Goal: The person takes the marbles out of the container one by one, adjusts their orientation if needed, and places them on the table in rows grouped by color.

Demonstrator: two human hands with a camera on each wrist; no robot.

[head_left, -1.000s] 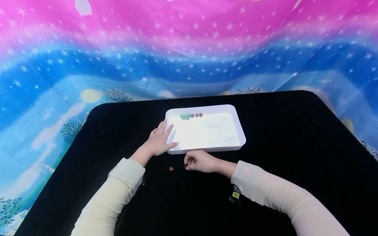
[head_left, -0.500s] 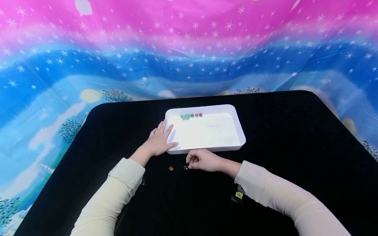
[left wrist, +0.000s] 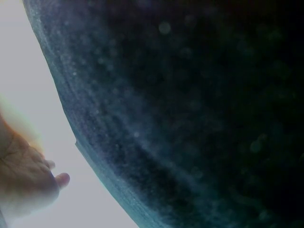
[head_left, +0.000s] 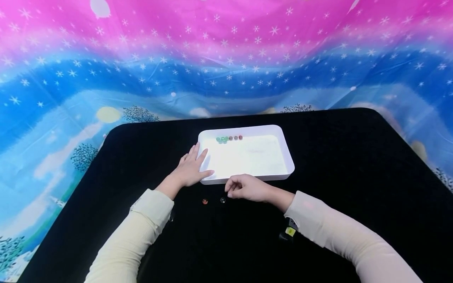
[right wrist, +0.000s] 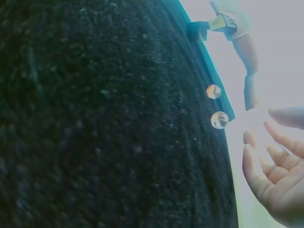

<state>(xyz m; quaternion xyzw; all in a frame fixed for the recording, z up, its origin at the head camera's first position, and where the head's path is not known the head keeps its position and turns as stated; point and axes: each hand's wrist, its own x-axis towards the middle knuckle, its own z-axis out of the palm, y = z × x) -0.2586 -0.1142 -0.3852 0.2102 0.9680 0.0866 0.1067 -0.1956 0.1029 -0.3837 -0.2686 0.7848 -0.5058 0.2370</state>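
My left hand (head_left: pixel 190 168), fingers spread, rests over the left rim of a white rectangular tray (head_left: pixel 288 167). In front of the tray's near edge, my right hand (head_left: pixel 249 188) hovers with loosely bent fingers and nothing between them; the right wrist view shows its thumb apart from the fingers. Just left of its fingertips a clear glass marble (head_left: pixel 223 200) lies on the black cloth, with an orange marble (head_left: pixel 205 201) further left. Inside the tray, several green marbles (head_left: pixel 222 140) sit along the far wall, followed by brownish marbles (head_left: pixel 233 138) and a red marble (head_left: pixel 240 138).
A black cloth (head_left: pixel 336 157) covers the table. Behind it hangs a pink and blue snowflake backdrop (head_left: pixel 226 59). A small black device with a yellow label (head_left: pixel 290 231) is strapped under my right wrist.
My right hand has let go of the clear marble and drawn back up and to the right, leaving it on the cloth. The left hand and tray have stayed put.
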